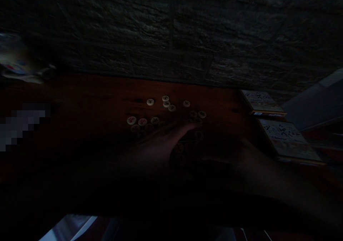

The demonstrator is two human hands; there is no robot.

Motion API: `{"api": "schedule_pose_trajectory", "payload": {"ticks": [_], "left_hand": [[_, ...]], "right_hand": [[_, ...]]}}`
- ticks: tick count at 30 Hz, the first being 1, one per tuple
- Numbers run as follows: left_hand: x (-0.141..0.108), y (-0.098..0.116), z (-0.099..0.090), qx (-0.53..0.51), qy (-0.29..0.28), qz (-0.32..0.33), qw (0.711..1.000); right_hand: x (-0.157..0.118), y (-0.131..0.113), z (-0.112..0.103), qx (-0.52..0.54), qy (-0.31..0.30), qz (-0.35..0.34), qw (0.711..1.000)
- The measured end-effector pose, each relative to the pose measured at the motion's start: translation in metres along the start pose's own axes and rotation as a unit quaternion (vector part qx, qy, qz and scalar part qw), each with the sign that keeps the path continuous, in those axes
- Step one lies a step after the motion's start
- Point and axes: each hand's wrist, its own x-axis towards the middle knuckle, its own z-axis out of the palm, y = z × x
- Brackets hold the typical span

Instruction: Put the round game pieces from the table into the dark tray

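Note:
Several round xiangqi pieces lie on the brown wooden table [102,101], among them a red-marked piece [131,120] and a dark-marked piece [150,102]. My left hand [163,141] reaches over the middle of the pieces, its thumb stretched toward the right and apart from the palm. Beneath and beside it are more pieces, such as one [179,148] in deep shadow. My right hand [230,151] is low over the table to the right of the pieces. Its fingers are lost in the dark, so what they hold or touch is hidden.
Two flat boxes [264,102] [292,137] lie at the table's right end. A stone-block wall [171,30] rises behind the table. At the far left stands a pale container [20,60]. A pale blurred object [72,228] shows below the table's near edge.

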Motion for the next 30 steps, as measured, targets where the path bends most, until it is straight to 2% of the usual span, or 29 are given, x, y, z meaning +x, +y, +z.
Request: {"api": "schedule_pose_trajectory", "payload": {"ticks": [8, 13, 15, 18, 20, 24, 27, 30], "left_hand": [[-0.002, -0.007, 0.004, 0.005, 0.006, 0.011, 1.0], [-0.002, -0.009, 0.001, 0.015, -0.005, 0.039, 0.999], [-0.003, -0.009, -0.001, 0.014, 0.01, 0.061, 0.998], [-0.005, -0.008, -0.005, -0.009, 0.043, 0.09, 0.995], [-0.005, -0.007, -0.011, -0.031, 0.072, 0.087, 0.993], [0.003, -0.013, -0.031, -0.05, 0.205, 0.074, 0.975], [0.011, -0.024, -0.047, -0.006, 0.301, 0.02, 0.953], [0.018, -0.038, -0.06, 0.028, 0.309, 0.004, 0.95]], "right_hand": [[-0.002, 0.0, 0.003, 0.009, 0.008, -0.008, 1.0], [0.001, -0.001, 0.002, -0.008, 0.021, -0.009, 1.0], [0.002, -0.002, 0.001, -0.012, 0.023, -0.008, 1.0], [0.001, -0.002, -0.002, -0.005, 0.044, -0.009, 0.999], [0.0, 0.0, -0.004, -0.004, 0.066, -0.01, 0.998], [0.001, 0.007, -0.008, -0.034, 0.128, 0.004, 0.991], [0.006, 0.014, -0.01, -0.04, 0.156, 0.017, 0.987], [0.011, 0.02, -0.011, -0.033, 0.158, 0.042, 0.986]]}}
